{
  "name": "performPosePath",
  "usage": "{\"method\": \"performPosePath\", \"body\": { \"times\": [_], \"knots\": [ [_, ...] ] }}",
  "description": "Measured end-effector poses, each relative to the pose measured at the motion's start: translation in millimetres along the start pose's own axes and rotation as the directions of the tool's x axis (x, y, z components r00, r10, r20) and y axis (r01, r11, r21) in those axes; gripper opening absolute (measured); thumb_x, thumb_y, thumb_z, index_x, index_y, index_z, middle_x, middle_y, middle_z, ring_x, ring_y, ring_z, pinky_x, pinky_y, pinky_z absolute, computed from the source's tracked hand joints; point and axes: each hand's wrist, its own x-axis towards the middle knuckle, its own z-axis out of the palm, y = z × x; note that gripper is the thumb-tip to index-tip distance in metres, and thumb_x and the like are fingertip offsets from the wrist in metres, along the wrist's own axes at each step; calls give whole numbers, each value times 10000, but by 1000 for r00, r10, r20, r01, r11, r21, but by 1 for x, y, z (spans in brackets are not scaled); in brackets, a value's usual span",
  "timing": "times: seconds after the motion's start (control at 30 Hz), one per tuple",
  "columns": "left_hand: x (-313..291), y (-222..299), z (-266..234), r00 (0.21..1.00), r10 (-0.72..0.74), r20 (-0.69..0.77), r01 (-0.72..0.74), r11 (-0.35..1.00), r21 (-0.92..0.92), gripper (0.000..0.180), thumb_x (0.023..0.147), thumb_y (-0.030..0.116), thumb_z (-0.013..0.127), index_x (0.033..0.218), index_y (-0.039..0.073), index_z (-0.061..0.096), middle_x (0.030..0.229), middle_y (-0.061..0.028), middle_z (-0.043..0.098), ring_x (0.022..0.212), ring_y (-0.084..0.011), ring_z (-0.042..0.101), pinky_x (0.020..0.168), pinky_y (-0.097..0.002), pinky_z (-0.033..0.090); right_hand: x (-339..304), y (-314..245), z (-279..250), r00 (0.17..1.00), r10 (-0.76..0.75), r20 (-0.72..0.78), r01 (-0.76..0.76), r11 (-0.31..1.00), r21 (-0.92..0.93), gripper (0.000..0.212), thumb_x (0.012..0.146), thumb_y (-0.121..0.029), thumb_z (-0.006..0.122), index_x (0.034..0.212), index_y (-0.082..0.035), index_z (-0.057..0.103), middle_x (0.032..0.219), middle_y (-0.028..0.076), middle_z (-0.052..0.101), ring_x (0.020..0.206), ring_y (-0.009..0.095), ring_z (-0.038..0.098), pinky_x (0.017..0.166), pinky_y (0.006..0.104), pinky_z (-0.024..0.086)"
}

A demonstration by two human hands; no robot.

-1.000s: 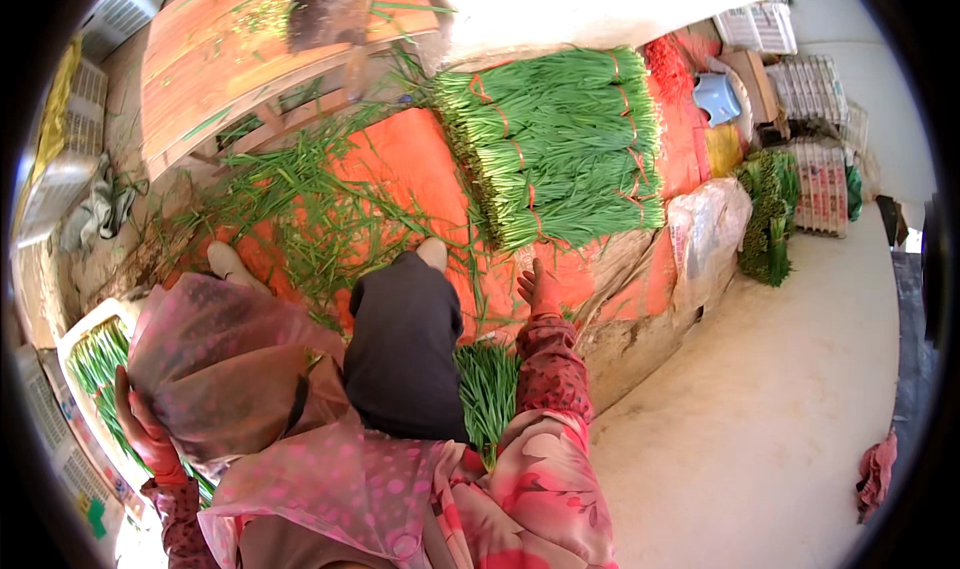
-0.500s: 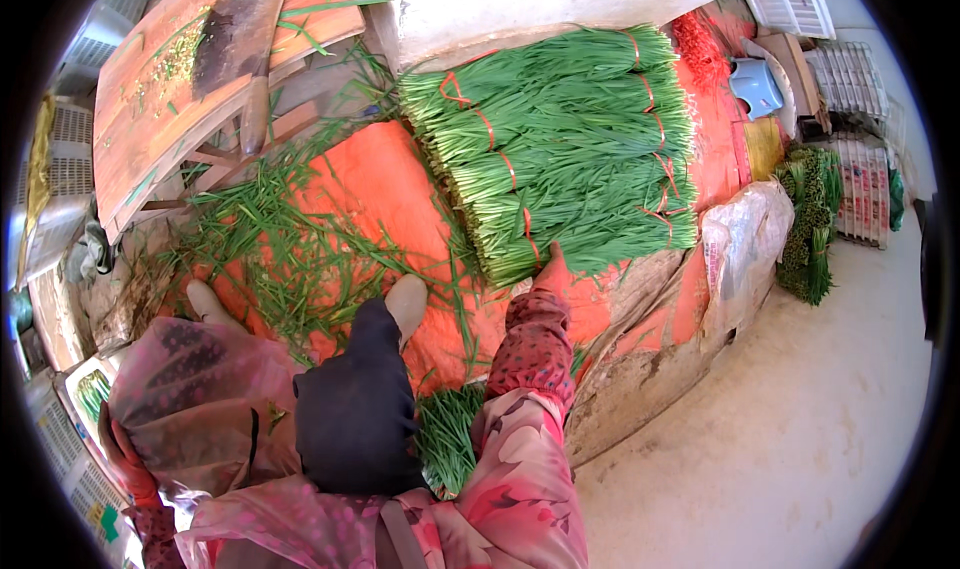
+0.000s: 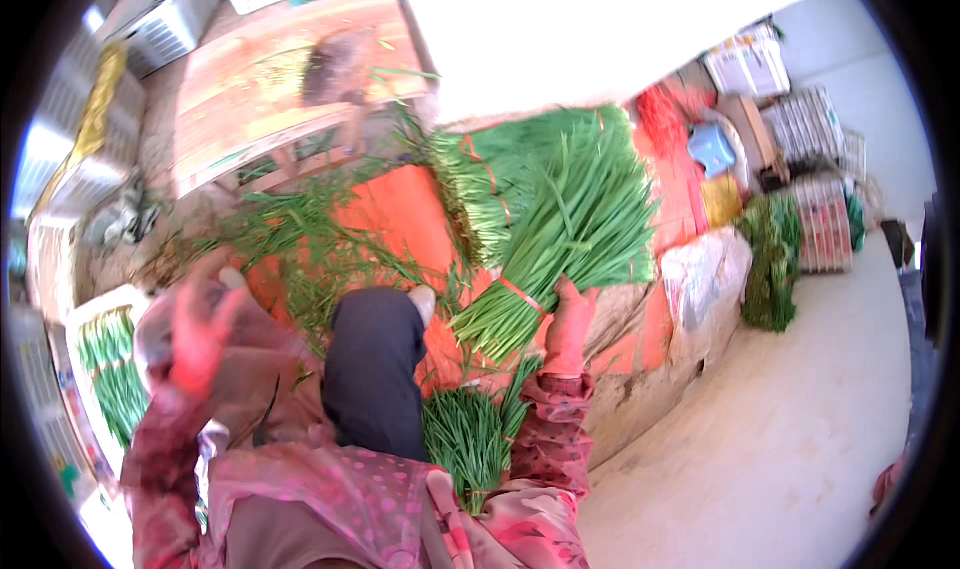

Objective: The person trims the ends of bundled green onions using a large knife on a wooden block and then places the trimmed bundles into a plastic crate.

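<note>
My right hand point(image 3: 570, 327) is closed round the cut-stem end of a bunch of green chives point(image 3: 585, 229), tied with a red band. Its leaves fan away to the upper right, across the tied chive bunches point(image 3: 540, 129) stacked on the orange sheet. On the left, my left hand point(image 3: 203, 329) is raised over my lap, smeared by motion. Its fingers look stretched apart, with nothing seen in them. More chives point(image 3: 470, 434) lie beside my right forearm, close to my body.
Loose chive leaves point(image 3: 310, 229) litter the orange sheet point(image 3: 395, 209). A wooden table point(image 3: 240, 99) stands at the far left, near white crates point(image 3: 175, 29). To the right are a plastic-wrapped bundle point(image 3: 705, 274), a blue stool point(image 3: 711, 149) and stacked baskets point(image 3: 805, 124).
My right hand has gone from touching the stack's near edge to gripping a bunch, now slanted over the stack. My left hand has risen from low at the left. The view has shifted.
</note>
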Motion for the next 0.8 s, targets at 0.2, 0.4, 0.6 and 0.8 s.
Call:
{"method": "performPosePath", "body": {
  "times": [0.2,0.4,0.6,0.8],
  "knots": [
    [13,81,108,915,79,397,62,942,-329,665,884,228,752,1423,-3,439,1334,-124,564,1205,-215,548,1028,-373,447,-113,-197,51,789,-441,427,385,897,216,430,818,-196,746,1152,29,595,1040,123,685,940,198,623,885,363,486],
    [-3,64,28,999,-16,-42,-19,711,-703,377,837,87,742,1171,-53,640,1038,-87,710,892,-182,671,848,-339,536,-235,-209,140,566,-584,583,527,799,290,475,812,-97,728,1235,48,568,1136,106,657,998,219,605,929,346,461],
    [-51,22,-10,962,-241,-127,43,595,-803,380,808,30,726,1172,-53,652,1054,-130,718,916,-222,691,860,-365,539,-257,-146,171,589,-462,662,156,870,469,509,790,-58,732,1253,58,556,1154,106,628,1027,212,581,980,332,423],
    [-85,-28,-10,973,-59,-222,-59,870,-489,448,792,-53,689,1230,15,622,1157,-79,689,1060,-212,647,945,-355,503,-305,-174,185,513,-502,696,410,856,316,480,790,-46,757,1215,40,552,1110,108,641,1021,221,598,945,344,447]
  ]
}}
